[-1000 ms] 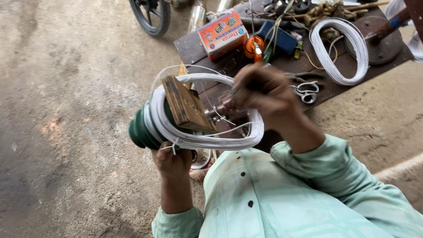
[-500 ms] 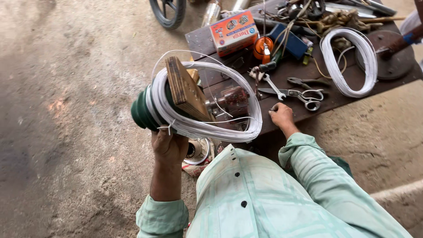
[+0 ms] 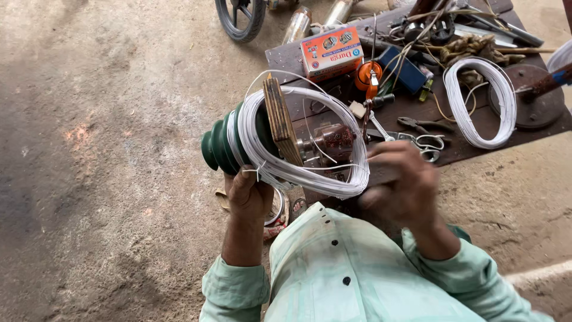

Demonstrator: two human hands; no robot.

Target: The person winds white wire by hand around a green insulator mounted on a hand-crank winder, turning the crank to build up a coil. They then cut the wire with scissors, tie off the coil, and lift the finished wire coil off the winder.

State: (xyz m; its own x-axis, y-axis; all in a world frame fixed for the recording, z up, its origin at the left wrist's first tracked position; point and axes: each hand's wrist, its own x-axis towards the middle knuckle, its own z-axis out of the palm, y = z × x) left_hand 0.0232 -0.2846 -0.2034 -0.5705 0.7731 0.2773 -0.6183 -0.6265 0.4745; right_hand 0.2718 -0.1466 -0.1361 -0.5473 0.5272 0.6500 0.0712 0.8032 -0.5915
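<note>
Head view only, so one angle to go on. Left hand [image 3: 250, 194] is clenched around the bottom of a big oval coil of white wire [image 3: 298, 173], which sits on a dark green stepped pulley [image 3: 217, 149] with a wooden block [image 3: 280, 122] up front, all held over the near edge of the dark wooden worktop [image 3: 286, 59]. Right hand [image 3: 402, 185] is blurry, fingers curled at the coil's right end; can't tell if it's pinching anything. Second white wire coil [image 3: 479, 101], orange cardboard box [image 3: 330, 50] and pliers [image 3: 423, 125] lie on the worktop.
</note>
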